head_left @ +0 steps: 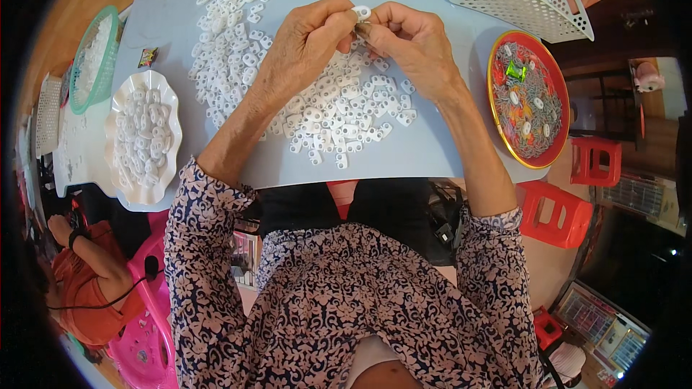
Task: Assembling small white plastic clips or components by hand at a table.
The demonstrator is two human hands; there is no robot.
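My two hands meet above the far side of a heap of small white plastic pieces with round holes (pixel 324 119). Between their fingertips is one such white plastic piece (pixel 362 11). My left hand (pixel 321 32) pinches it from the left, fingers curled. On the other side my right hand (pixel 411 36) is closed, thumb and fingertips pressed against the piece. Whether a smaller part sits between the fingers is hidden. To the right, a round red tray with a gold rim (pixel 533 163) holds many small grey screw-like parts (pixel 544 115), a few white pieces and a green wrapper.
A scalloped white dish (pixel 174 126) of white pieces stands at the left, near a small packet (pixel 148 57). Beyond are a green basket (pixel 114 25) and, far right, a perforated white basket (pixel 497 7). Red stools (pixel 555 212) stand right; another person's arm (pixel 101 263) shows lower left.
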